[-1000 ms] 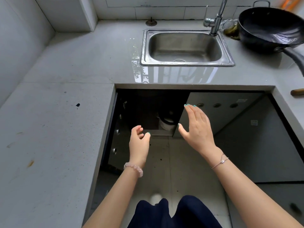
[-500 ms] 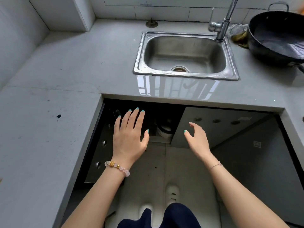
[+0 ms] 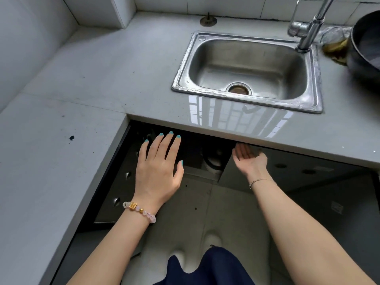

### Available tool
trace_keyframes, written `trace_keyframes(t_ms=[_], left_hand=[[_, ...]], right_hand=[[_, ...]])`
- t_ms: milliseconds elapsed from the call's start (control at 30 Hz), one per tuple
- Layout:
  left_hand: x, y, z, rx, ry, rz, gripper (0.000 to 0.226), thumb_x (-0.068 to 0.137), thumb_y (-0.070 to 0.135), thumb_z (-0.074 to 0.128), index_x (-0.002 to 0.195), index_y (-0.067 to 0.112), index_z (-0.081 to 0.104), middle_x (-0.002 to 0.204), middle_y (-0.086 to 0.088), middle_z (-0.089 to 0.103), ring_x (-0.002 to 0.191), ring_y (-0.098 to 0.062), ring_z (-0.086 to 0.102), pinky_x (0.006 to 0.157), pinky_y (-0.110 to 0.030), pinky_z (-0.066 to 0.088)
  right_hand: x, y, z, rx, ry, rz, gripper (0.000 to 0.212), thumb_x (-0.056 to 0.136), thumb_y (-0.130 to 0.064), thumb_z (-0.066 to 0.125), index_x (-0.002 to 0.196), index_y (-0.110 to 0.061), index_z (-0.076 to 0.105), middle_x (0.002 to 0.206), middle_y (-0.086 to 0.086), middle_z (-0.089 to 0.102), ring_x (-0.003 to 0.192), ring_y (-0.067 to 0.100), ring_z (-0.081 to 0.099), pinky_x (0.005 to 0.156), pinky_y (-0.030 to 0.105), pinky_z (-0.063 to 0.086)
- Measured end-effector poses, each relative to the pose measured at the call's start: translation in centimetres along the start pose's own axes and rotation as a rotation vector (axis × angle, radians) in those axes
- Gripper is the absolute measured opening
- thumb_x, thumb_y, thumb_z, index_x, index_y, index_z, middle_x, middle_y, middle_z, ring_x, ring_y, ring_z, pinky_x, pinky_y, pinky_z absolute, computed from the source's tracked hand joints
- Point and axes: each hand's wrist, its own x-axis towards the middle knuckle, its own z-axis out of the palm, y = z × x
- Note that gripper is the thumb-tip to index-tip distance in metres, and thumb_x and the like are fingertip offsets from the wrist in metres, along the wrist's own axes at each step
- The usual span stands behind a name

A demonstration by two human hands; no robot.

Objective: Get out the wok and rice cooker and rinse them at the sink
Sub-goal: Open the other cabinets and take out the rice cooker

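The black wok (image 3: 365, 52) sits on the countertop at the far right, beside the steel sink (image 3: 246, 99). Inside the dark open cabinet under the sink, a white round rice cooker (image 3: 212, 163) shows only in part. My left hand (image 3: 159, 169) is spread flat with straight fingers in front of the cabinet opening, left of the cooker, holding nothing. My right hand (image 3: 249, 159) reaches toward the opening just under the counter edge, palm up and fingers relaxed, right of the cooker, holding nothing.
A chrome tap (image 3: 308, 27) stands at the sink's back right, with a glass jar (image 3: 335, 43) behind it. A sink plug (image 3: 208, 20) lies by the tiled wall. An open grey cabinet door (image 3: 287, 173) hangs right of the opening. The grey countertop (image 3: 61, 161) wraps around on the left.
Both hands have moved forward toward the cabinet opening. My left hand went from loosely curled to spread flat, and my right hand turned palm up under the counter edge. The view shifted closer.
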Motion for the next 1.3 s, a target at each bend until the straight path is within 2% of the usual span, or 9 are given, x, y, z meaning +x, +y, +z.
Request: trace_keyframes(t_ms=[133, 233, 400, 500, 733, 867, 1000, 1133, 1300], left_hand=[[-0.9, 0.0, -0.4, 0.020, -0.014, 0.015, 0.054, 0.086, 0.033, 0.041, 0.135, 0.012, 0.045, 0.136, -0.009, 0.052, 0.128, -0.027, 0.046, 0.108, -0.046, 0.031], [-1.8, 0.0, -0.7, 0.013, -0.024, 0.020, 0.054, 0.086, 0.033, 0.040, 0.135, 0.012, 0.046, 0.136, -0.009, 0.052, 0.128, -0.027, 0.047, 0.108, -0.047, 0.032], [-3.3, 0.0, -1.9, -0.015, -0.041, 0.041, 0.054, 0.085, 0.034, 0.041, 0.134, 0.012, 0.048, 0.135, -0.008, 0.053, 0.127, -0.027, 0.047, 0.107, -0.048, 0.033], [-4.0, 0.2, -2.5, -0.041, -0.057, 0.087, 0.054, 0.085, 0.035, 0.042, 0.134, 0.012, 0.050, 0.135, -0.008, 0.053, 0.126, -0.027, 0.048, 0.106, -0.048, 0.035], [-6.2, 0.6, -3.3, -0.137, -0.069, 0.213, 0.054, 0.085, 0.036, 0.040, 0.133, 0.012, 0.051, 0.136, -0.008, 0.053, 0.127, -0.027, 0.048, 0.107, -0.048, 0.035], [-7.8, 0.5, -3.7, -0.180, -0.065, 0.305, 0.053, 0.085, 0.036, 0.041, 0.130, 0.012, 0.054, 0.134, -0.008, 0.055, 0.126, -0.026, 0.049, 0.106, -0.047, 0.035], [-8.9, 0.9, -4.3, -0.201, -0.060, 0.371, 0.053, 0.085, 0.036, 0.040, 0.129, 0.012, 0.055, 0.134, -0.007, 0.055, 0.126, -0.026, 0.049, 0.107, -0.047, 0.035], [-9.5, 0.9, -4.9, -0.201, -0.048, 0.389, 0.053, 0.085, 0.036, 0.040, 0.129, 0.012, 0.055, 0.134, -0.007, 0.055, 0.126, -0.027, 0.049, 0.106, -0.048, 0.036], [-10.5, 0.6, -4.9, -0.192, -0.079, 0.347, 0.055, 0.085, 0.038, 0.038, 0.128, 0.010, 0.056, 0.129, -0.008, 0.058, 0.123, -0.027, 0.053, 0.103, -0.047, 0.039]], right_hand=[[-1.2, 0.4, 1.2, 0.048, -0.049, -0.019, 0.039, 0.100, -0.033, 0.028, 0.100, -0.004, 0.055, 0.106, 0.014, 0.059, 0.113, 0.027, 0.053, 0.093, 0.042, 0.042], [-1.3, 0.6, 1.1, 0.042, -0.035, -0.014, 0.038, 0.100, -0.033, 0.028, 0.100, -0.005, 0.055, 0.117, 0.012, 0.053, 0.120, 0.026, 0.051, 0.094, 0.042, 0.042], [-3.0, 1.6, -1.7, 0.037, -0.056, 0.004, 0.049, 0.100, -0.038, 0.027, 0.135, -0.008, 0.042, 0.141, 0.008, 0.044, 0.128, 0.024, 0.046, 0.104, 0.038, 0.038], [-5.3, 2.9, -4.7, 0.032, -0.071, 0.005, 0.048, 0.099, -0.033, 0.033, 0.140, -0.008, 0.038, 0.142, 0.007, 0.044, 0.124, 0.022, 0.050, 0.101, 0.035, 0.039], [-10.5, 4.0, -10.9, -0.053, 0.053, -0.107, 0.038, 0.091, -0.029, 0.050, 0.121, -0.005, 0.050, 0.104, 0.008, 0.059, 0.092, 0.018, 0.059, 0.077, 0.031, 0.049], [-12.6, 4.2, -14.2, -0.178, 0.153, -0.207, 0.021, 0.086, -0.022, 0.067, 0.097, -0.006, 0.059, 0.091, 0.002, 0.059, 0.080, 0.011, 0.056, 0.076, 0.021, 0.050], [-13.9, 3.6, -16.8, -0.346, 0.336, -0.337, 0.014, 0.082, 0.001, 0.066, 0.079, -0.008, 0.056, 0.073, 0.003, 0.055, 0.064, 0.008, 0.052, 0.048, 0.015, 0.047], [-14.6, 2.7, -19.2, -0.556, 0.494, -0.465, 0.024, 0.082, 0.007, 0.061, 0.067, -0.010, 0.053, 0.066, 0.004, 0.052, 0.056, 0.010, 0.047, 0.051, 0.017, 0.039], [-16.3, 1.0, -23.1, -0.875, 0.620, -0.586, 0.014, 0.079, -0.005, 0.069, 0.070, -0.013, 0.061, 0.065, 0.003, 0.053, 0.057, 0.015, 0.046, 0.056, 0.025, 0.039]])
